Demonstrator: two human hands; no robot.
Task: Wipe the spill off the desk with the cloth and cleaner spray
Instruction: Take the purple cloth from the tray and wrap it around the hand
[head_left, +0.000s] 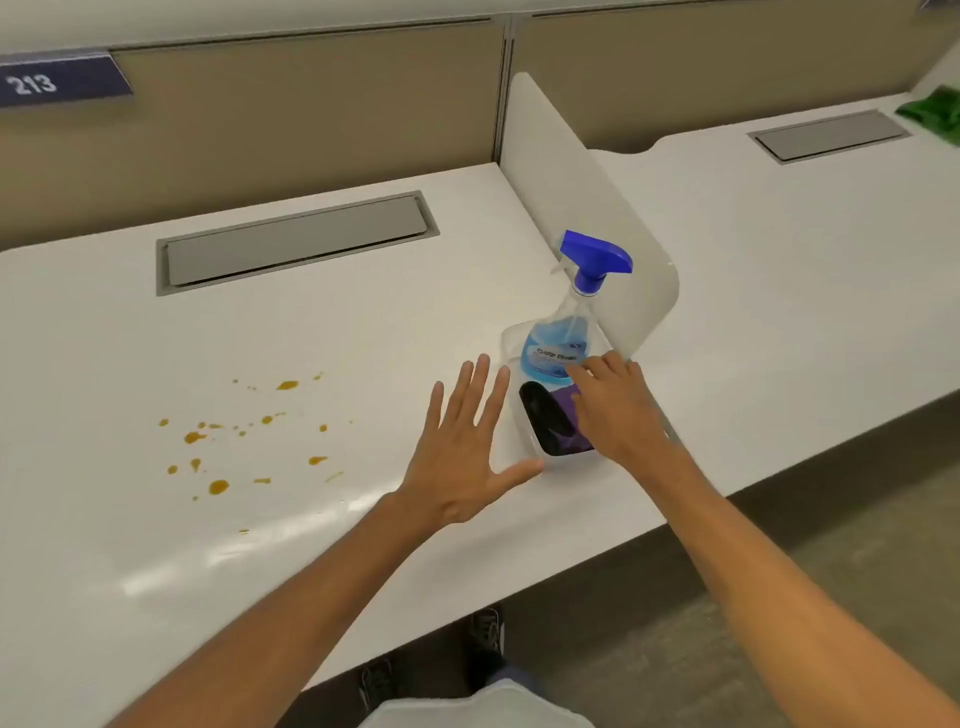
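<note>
Spill (244, 441): orange-brown drops scattered on desk (363, 322), left of center, well apart from both hands. Spray (569, 322) upright in far end of clear bin (511, 338) at desk's right side, just beside divider (582, 208). Cloth (558, 421), dark purple, in near end of same bin. L hand (462, 457) flat over desk, fingers spread wide, thumb touching bin's near-left corner, holding nothing. R hand (618, 410) reaching into bin over cloth, fingers curled down; can't tell if they've pinched cloth yet. Grey cable flap (296, 241) farther back on desk.
</note>
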